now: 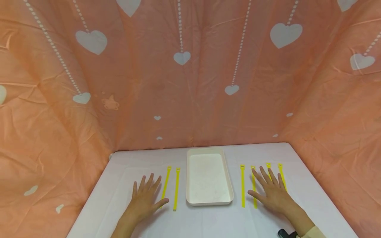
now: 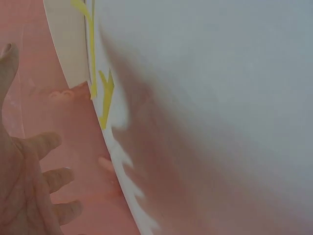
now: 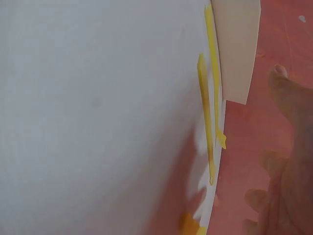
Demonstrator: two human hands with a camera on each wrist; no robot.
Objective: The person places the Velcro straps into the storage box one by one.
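My left hand (image 1: 144,200) hovers over the white table with fingers spread and holds nothing. Just right of it lie two thin yellow straps with slotted heads; the nearer strap (image 1: 166,180) is partly hidden by the thumb, while the other strap (image 1: 177,188) shows whole. My right hand (image 1: 274,195), also spread and holding nothing, is above several similar yellow straps and covers parts of them. The leftmost of these straps (image 1: 242,185) is uncovered. Between the two groups sits a shallow white rectangular tray (image 1: 208,178) with nothing in it. Both wrist views show hand shadows on the tabletop.
The white-covered table (image 1: 113,191) is enclosed at the back and sides by an orange curtain (image 1: 193,99) printed with hearts. A small black object (image 1: 286,233) is by the right wrist, next to a pale sleeve (image 1: 314,232).
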